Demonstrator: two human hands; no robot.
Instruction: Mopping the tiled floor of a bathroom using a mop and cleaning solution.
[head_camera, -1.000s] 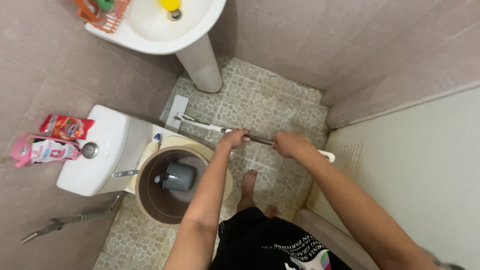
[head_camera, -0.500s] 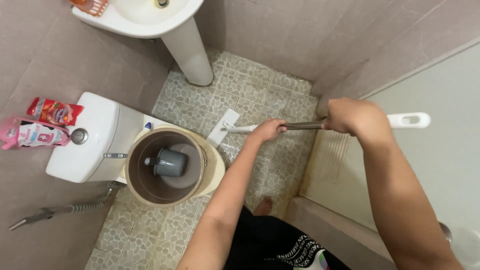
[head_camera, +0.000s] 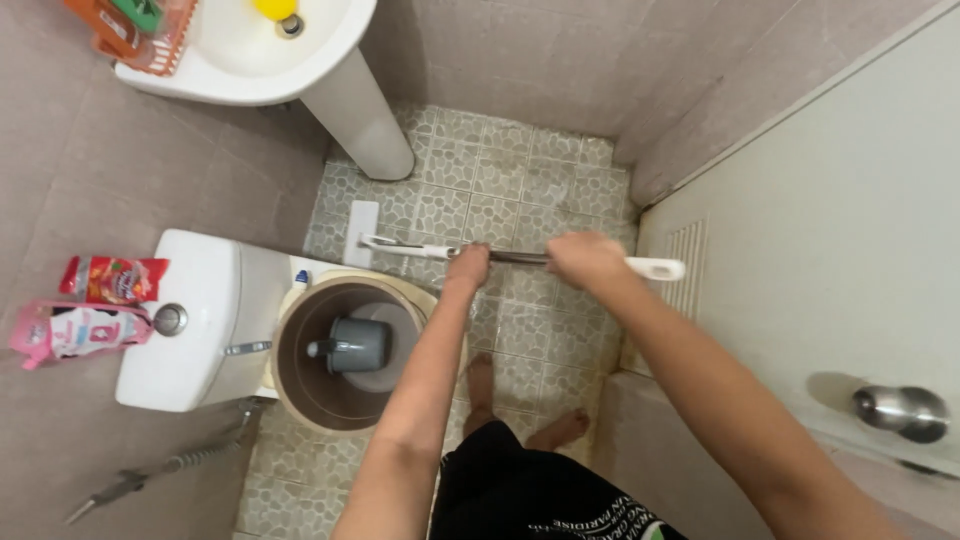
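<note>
A long-handled floor scrubber (head_camera: 520, 257) lies almost level over the pebble-tiled floor (head_camera: 520, 190). Its flat white head (head_camera: 360, 232) rests on the floor beside the toilet. My left hand (head_camera: 468, 265) is shut on the shaft near its white collar. My right hand (head_camera: 583, 257) is shut on the shaft further back, just before the white grip end (head_camera: 655, 268). My bare feet (head_camera: 483, 380) stand on the tiles below the handle.
A brown bucket (head_camera: 330, 355) with a grey dipper (head_camera: 355, 345) sits on the toilet bowl. The white cistern (head_camera: 200, 320) carries two pouches at left. A pedestal basin (head_camera: 300, 70) stands at the top. A door (head_camera: 830, 250) with a metal knob (head_camera: 900, 410) is at right.
Both hands pushed the scrubber left again, so its head slid from beside the bucket back toward the wall by the cistern. My right hand came back from the door.
</note>
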